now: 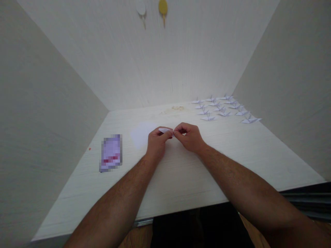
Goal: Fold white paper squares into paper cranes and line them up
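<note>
Between both hands, a small piece of folded white paper (163, 130) is held just above the middle of the table. My left hand (157, 140) is closed on its left part, with a pointed tip showing past the thumb. My right hand (189, 136) pinches the paper's right end between thumb and fingertips. Much of the folded shape is hidden by the fingers. Beside my left hand, white paper sheets (138, 135) lie flat on the table. Several white folded paper cranes (216, 109) stand in rows at the back right, beyond my right hand.
The pale table (181, 182) is bounded by walls at the back and both sides. A blurred-out purple rectangular item (111, 150) lies on the left. Two hooks, one white (141, 8) and one yellow (163, 7), are on the back wall. A brownish worn patch (178, 108) marks the table's rear.
</note>
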The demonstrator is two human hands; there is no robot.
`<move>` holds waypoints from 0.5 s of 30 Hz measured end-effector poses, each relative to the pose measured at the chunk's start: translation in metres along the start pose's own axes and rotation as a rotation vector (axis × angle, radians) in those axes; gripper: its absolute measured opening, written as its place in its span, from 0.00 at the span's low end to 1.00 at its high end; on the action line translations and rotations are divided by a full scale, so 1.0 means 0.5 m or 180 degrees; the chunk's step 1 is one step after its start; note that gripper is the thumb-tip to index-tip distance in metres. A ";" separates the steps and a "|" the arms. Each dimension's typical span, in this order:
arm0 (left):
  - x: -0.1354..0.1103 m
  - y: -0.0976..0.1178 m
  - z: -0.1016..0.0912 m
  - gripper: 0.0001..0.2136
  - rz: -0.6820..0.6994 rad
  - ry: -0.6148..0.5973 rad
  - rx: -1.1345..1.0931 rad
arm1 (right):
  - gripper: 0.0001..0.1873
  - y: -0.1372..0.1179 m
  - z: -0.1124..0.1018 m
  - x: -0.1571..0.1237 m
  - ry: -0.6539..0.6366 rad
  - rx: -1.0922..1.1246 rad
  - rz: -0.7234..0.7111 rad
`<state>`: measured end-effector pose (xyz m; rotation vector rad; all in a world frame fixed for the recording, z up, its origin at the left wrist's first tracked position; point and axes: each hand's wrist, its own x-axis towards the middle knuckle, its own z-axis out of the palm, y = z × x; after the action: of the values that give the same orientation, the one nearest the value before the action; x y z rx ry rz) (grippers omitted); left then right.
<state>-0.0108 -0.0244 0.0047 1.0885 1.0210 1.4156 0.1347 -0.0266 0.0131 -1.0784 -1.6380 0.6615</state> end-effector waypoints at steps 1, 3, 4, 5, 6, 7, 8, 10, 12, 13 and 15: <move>-0.001 0.002 0.002 0.07 -0.0026 0.0020 -0.0060 | 0.06 0.001 0.000 0.000 -0.0006 0.0000 -0.0026; -0.002 0.006 0.005 0.06 -0.0080 0.0048 -0.0183 | 0.06 0.001 0.000 -0.001 -0.0021 0.0019 -0.0061; -0.003 0.008 0.007 0.06 -0.0099 0.0051 -0.0251 | 0.06 0.002 0.000 -0.001 -0.0026 0.0039 -0.0069; -0.004 0.010 0.008 0.06 -0.0113 0.0049 -0.0319 | 0.06 0.002 0.000 -0.001 -0.0025 0.0059 -0.0070; -0.004 0.011 0.008 0.06 -0.0126 0.0041 -0.0388 | 0.06 0.002 0.000 -0.001 -0.0031 0.0076 -0.0065; -0.004 0.011 0.008 0.06 -0.0140 0.0030 -0.0451 | 0.06 0.001 0.000 -0.001 -0.0042 0.0090 -0.0058; -0.004 0.011 0.008 0.06 -0.0154 0.0025 -0.0501 | 0.06 0.001 0.001 -0.001 -0.0054 0.0104 -0.0050; -0.003 0.010 0.007 0.07 -0.0174 0.0016 -0.0537 | 0.06 -0.001 0.001 -0.002 -0.0063 0.0139 -0.0003; -0.002 0.009 0.005 0.10 -0.0192 -0.0041 -0.0481 | 0.06 -0.001 0.001 -0.002 -0.0036 0.0188 0.0087; -0.002 0.009 0.004 0.11 -0.0203 -0.0079 -0.0434 | 0.06 -0.001 0.000 -0.002 -0.0008 0.0212 0.0135; -0.001 0.008 0.001 0.12 -0.0206 -0.0120 -0.0339 | 0.06 0.001 -0.001 -0.002 0.0041 0.0246 0.0200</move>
<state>-0.0110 -0.0253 0.0089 0.9925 0.9352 1.3768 0.1354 -0.0274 0.0122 -1.0793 -1.5603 0.7517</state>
